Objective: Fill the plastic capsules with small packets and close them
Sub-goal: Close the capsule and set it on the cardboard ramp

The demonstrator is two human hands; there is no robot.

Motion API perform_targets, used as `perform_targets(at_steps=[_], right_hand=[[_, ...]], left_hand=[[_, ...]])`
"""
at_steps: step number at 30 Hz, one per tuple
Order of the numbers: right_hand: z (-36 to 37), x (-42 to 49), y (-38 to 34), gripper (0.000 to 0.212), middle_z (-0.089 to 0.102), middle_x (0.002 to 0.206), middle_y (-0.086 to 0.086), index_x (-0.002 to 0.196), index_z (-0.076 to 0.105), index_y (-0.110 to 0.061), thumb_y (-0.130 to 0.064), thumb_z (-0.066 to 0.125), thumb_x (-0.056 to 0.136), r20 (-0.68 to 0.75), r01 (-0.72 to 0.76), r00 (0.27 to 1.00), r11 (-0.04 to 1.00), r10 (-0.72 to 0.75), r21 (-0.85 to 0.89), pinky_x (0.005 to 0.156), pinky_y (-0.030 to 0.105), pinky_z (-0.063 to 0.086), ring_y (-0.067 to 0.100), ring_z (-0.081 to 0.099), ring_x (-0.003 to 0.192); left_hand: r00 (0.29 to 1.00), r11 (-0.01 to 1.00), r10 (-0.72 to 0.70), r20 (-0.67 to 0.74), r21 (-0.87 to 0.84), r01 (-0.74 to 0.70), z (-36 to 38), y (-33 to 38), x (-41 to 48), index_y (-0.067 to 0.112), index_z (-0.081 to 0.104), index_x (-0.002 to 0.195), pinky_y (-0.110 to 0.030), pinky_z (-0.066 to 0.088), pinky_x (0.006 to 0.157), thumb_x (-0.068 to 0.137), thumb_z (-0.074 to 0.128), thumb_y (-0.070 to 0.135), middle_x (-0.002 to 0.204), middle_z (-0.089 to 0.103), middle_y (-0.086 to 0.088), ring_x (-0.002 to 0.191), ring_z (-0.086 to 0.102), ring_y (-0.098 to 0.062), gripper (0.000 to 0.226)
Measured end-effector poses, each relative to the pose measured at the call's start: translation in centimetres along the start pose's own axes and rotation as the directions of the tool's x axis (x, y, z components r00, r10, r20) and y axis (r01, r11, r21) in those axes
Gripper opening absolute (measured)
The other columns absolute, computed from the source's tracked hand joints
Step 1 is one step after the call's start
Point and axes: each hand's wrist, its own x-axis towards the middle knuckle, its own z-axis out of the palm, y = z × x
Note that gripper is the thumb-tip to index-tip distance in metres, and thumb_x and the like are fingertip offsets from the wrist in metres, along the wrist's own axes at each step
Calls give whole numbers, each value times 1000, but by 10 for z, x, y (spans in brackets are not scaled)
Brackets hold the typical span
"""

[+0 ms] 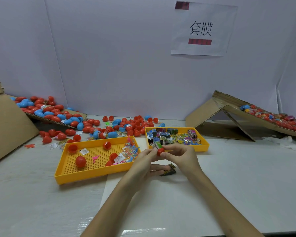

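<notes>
My left hand (144,162) and my right hand (179,156) meet in front of the two yellow trays, both pinching a red capsule half (160,151). A green and yellow packet piece sticks out beside it. A dark packet (169,170) sits by my left hand's lower fingers; whether it is held or lying on the table I cannot tell. The left yellow perforated tray (96,173) holds red capsule halves, a closed red capsule (80,161) and small packets. The right yellow tray (204,145) is full of colourful packets (174,136).
Loose red and blue capsules (126,125) lie scattered behind the trays and on a cardboard ramp (46,113) at the left. Another cardboard ramp (263,120) at the right carries filled capsules. A white wall with a paper sign (202,29) stands behind.
</notes>
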Motion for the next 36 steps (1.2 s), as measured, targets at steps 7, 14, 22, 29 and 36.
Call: perform_targets(at_steps=[7, 14, 22, 29, 36], right_hand=[[0, 0, 1, 29, 78, 88, -3, 88, 79, -24, 1, 83, 72, -21, 17, 1000, 998, -16, 53, 75, 19, 56, 12, 74, 89], [2, 0, 2, 33, 78, 87, -4, 89, 78, -24, 4, 82, 73, -26, 41, 999, 998, -40, 44, 76, 23, 58, 14, 74, 89], [2, -1, 1, 30, 78, 91, -3, 91, 77, -31, -4, 82, 77, 26, 30, 999, 1000, -30, 9, 75, 23, 57, 15, 74, 89], [1, 0, 3, 31, 78, 91, -3, 90, 79, -26, 2, 79, 77, 26, 44, 999, 998, -45, 44, 75, 19, 56, 13, 74, 90], [2, 1, 6, 31, 78, 88, -7, 92, 78, -23, 4, 79, 76, -6, 77, 997, 997, -77, 15, 73, 17, 55, 9, 74, 86]], left_hand=[[1000, 1000, -14, 28, 14, 14, -1, 0, 0, 10, 60, 127, -31, 58, 77, 107, 42, 33, 116, 73, -6, 81, 74, -21, 35], [1000, 1000, -6, 16, 21, 6, -1, 0, 0, 14, 63, 125, -34, 55, 81, 105, 45, 43, 114, 75, -2, 82, 73, -20, 39], [999, 998, 25, 31, 52, -26, -1, -1, 0, 12, 63, 125, -32, 53, 80, 105, 45, 41, 118, 73, -5, 83, 72, -18, 40], [999, 998, 21, 29, 52, -22, 0, -1, 0, 13, 62, 126, -31, 52, 79, 105, 44, 41, 112, 74, 0, 78, 72, -16, 39], [1000, 998, 21, 22, 50, -22, -2, -1, 1, 14, 64, 124, -28, 54, 72, 106, 44, 40, 109, 75, 2, 76, 72, -15, 37]])
